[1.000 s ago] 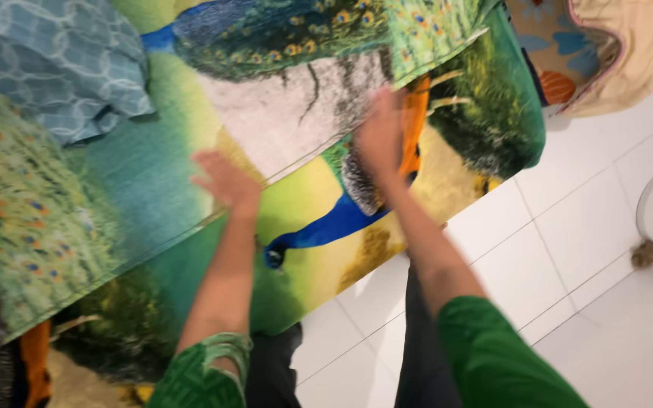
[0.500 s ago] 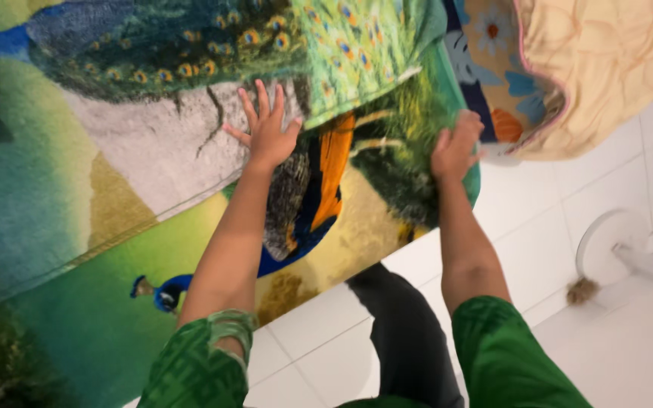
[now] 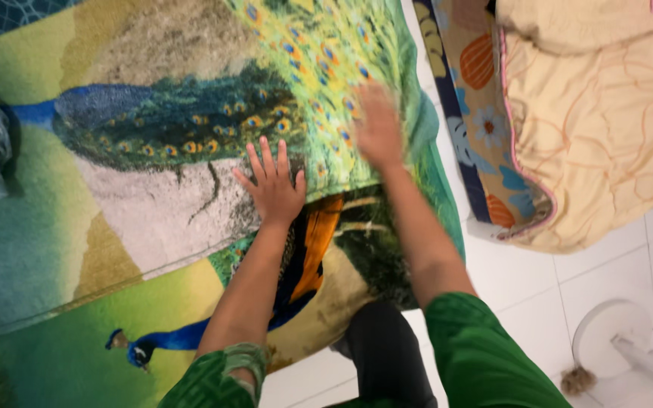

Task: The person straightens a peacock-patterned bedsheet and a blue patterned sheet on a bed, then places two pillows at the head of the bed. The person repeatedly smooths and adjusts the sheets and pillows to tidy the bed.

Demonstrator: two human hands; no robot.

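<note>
Risk: green peacock-print fleece blanket (image 3: 153, 151) bunches under flat open left hand (image 3: 272, 189); blurred right hand (image 3: 378, 128) grip unclear, fold may skew.

White tiled floor (image 3: 606, 272); a round white base (image 3: 612, 336), perhaps a fan's.

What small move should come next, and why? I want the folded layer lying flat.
Probably sweep the right hand outward toward the peacock blanket's right edge. The left hand lies flat with fingers spread, pinning the folded layer near its edge, while the blurred right hand rests on the part beside the cream quilt.
</note>
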